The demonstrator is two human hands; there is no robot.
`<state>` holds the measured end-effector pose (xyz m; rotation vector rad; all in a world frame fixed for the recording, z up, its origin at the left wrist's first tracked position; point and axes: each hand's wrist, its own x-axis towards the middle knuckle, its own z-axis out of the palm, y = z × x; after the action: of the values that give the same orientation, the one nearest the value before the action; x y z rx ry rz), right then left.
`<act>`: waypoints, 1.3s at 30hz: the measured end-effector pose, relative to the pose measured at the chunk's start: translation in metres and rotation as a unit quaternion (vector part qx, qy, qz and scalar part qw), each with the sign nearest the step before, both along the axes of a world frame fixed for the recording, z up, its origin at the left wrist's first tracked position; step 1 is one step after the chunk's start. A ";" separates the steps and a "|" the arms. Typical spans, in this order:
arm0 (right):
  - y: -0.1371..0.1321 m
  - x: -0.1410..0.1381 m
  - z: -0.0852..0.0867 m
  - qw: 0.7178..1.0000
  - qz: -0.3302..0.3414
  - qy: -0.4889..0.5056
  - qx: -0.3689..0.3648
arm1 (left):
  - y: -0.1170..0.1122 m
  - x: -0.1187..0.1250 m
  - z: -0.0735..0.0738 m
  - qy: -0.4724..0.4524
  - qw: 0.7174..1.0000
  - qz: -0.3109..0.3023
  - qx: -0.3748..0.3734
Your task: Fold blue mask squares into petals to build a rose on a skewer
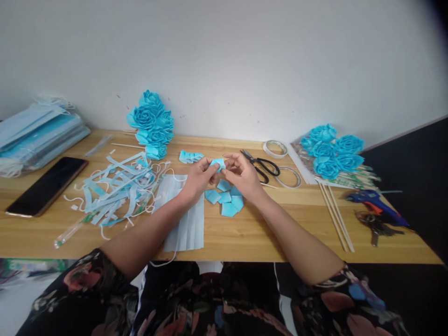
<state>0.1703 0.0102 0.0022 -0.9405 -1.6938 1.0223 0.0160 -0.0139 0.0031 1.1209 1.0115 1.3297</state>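
Observation:
Between my two hands is a small light-blue petal piece (217, 164), pinched at both sides. My left hand (200, 177) grips its left edge with thumb and fingers, and my right hand (243, 175) has its right edge. Below them several loose blue petals (229, 205) lie in a small heap on the wooden table (252, 233). A row of curled blue petals (191, 157) sits just behind my left hand. Under my left forearm lies a flat pleated face mask (191, 228), partly covered by the arm.
Black-handled scissors (264, 164) and tape rolls (276, 149) lie right of my hands. Cut strips (115, 186), a phone (47, 186) and stacked masks (38, 135) fill the left. Blue flowers (150, 121) stand behind; more flowers (332, 151), sticks (335, 217), a glue gun (376, 203) and keys (376, 228) are right.

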 end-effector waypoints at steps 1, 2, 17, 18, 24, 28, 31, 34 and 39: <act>-0.001 0.000 0.001 1.000 -0.008 -0.006 0.015 | 0.000 0.000 0.000 0.000 1.000 0.000 -0.002; -0.002 0.000 0.002 0.999 -0.016 -0.015 0.028 | 0.000 0.000 0.000 0.000 1.000 0.000 -0.003; -0.001 0.002 0.005 0.993 -0.042 -0.063 0.087 | 0.001 -0.002 -0.001 -0.019 0.997 -0.070 -0.009; -0.001 0.002 0.005 0.993 -0.044 -0.063 0.086 | 0.001 -0.002 -0.001 -0.023 0.997 -0.078 -0.009; -0.001 0.003 0.005 0.994 -0.048 -0.059 0.082 | 0.000 -0.004 -0.002 -0.039 0.995 -0.094 -0.006; 0.000 0.003 0.004 0.994 -0.047 -0.053 0.081 | 0.002 -0.004 -0.004 -0.048 0.994 -0.098 -0.017; 0.001 0.003 0.004 0.994 -0.050 -0.054 0.077 | 0.003 -0.005 -0.005 -0.046 0.994 -0.101 -0.017; 0.001 0.004 0.003 0.994 -0.050 -0.057 0.077 | 0.002 -0.005 -0.004 -0.037 0.995 -0.095 -0.017; 0.000 0.004 0.004 0.994 -0.043 -0.069 0.067 | 0.002 -0.005 -0.002 -0.035 0.997 -0.070 -0.016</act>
<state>0.1739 0.0100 0.0065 -1.0050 -1.7952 0.7925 0.0111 -0.0120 0.0010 1.0942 0.8833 1.2276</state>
